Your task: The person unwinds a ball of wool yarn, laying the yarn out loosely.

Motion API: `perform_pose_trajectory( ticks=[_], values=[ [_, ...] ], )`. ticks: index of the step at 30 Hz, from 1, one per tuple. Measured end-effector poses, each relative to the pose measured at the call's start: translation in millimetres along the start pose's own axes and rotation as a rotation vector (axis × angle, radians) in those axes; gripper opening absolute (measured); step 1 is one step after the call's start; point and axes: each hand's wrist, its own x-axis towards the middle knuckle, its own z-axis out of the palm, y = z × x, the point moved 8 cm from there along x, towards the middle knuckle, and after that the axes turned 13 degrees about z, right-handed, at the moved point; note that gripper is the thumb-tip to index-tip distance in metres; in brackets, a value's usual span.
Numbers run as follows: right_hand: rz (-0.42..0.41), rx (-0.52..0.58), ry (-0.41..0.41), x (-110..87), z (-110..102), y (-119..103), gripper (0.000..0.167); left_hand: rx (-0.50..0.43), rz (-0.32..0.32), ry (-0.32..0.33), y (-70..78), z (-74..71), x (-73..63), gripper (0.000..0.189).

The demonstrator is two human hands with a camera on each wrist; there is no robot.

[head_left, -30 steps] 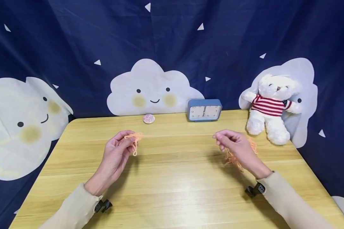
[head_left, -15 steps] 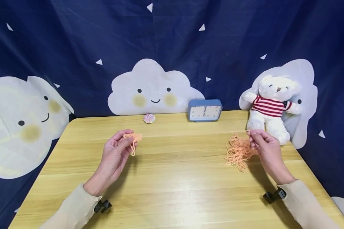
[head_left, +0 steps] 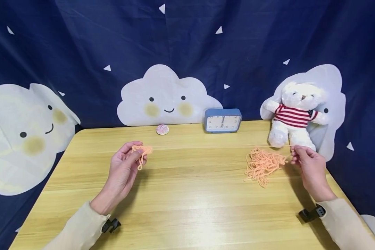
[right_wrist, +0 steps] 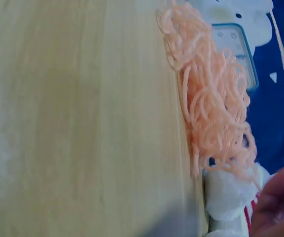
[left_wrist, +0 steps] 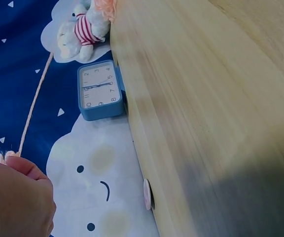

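In the head view my left hand (head_left: 125, 166) pinches a small wound bundle of peach yarn (head_left: 142, 150), with a loop hanging below the fingers. A single taut strand (left_wrist: 33, 103) runs from it across to the right side. My right hand (head_left: 310, 166) pinches that strand between thumb and fingers. Just left of the right hand lies a loose, tangled pile of the same yarn (head_left: 262, 165) on the table. In the right wrist view a short length of yarn leads from the pile (right_wrist: 216, 98) to the right fingers.
On the wooden table (head_left: 187, 201), a blue desk clock (head_left: 223, 120) stands at the back edge. A round pink disc (head_left: 162, 130) lies left of it. At the back right sits a white teddy bear (head_left: 295, 116) in a striped shirt, close behind my right hand.
My right hand has moved to the right, drawing the strand out past the pile and uncovering it. The left hand keeps its hold on the bundle and has shifted slightly left.
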Motion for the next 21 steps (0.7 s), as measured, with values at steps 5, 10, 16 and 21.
perform_pose_trajectory(
  ticks=[5, 10, 16, 21],
  values=[
    [0.004, 0.03, 0.113, 3.6, -13, -1, 0.024, -0.044, 0.026, 0.0, 2.5, -0.4, 0.5, 0.018],
    [0.074, -0.05, 0.045, 8.0, -18, 4, 0.028, -0.076, 0.041, 0.003, 4.9, 0.5, 1.6, 0.02],
    [0.174, -0.262, -0.164, 9.6, -10, 13, 0.029, -0.095, 0.041, 0.0, 4.4, 2.5, 2.3, 0.02],
    [0.132, -0.479, -0.132, 3.0, 2, 15, 0.027, -0.094, 0.023, 0.005, 1.7, 5.0, 3.0, 0.02]
  ],
)
